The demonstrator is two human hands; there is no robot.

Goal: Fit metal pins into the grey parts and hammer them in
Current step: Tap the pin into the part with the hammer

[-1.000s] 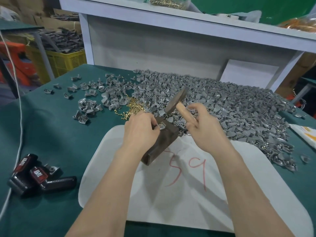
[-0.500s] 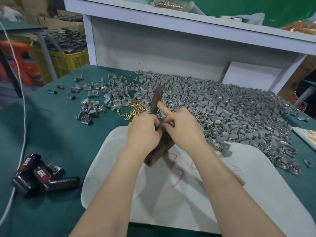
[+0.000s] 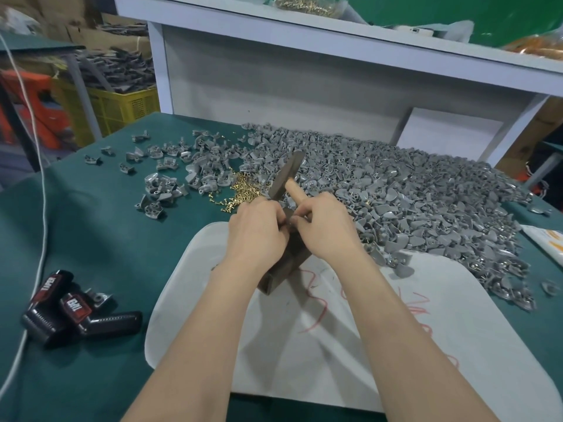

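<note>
Right hand (image 3: 323, 226) gripping hammer (image 3: 286, 175), head tilted up beyond it, left hand (image 3: 259, 229) clasping dark block (image 3: 283, 269), hands touching

Left grip (image 3: 256, 229) and right grip (image 3: 326, 226) touch out front, fingers curled, right forefinger (image 3: 295, 190) pointing straight.

Hands: we see the left hand (image 3: 257, 229) and right hand (image 3: 326, 226) bare.
Forearms: behind the grip, left forearm (image 3: 210, 324) and right forearm (image 3: 399, 318) bare to our view's edge.
</note>
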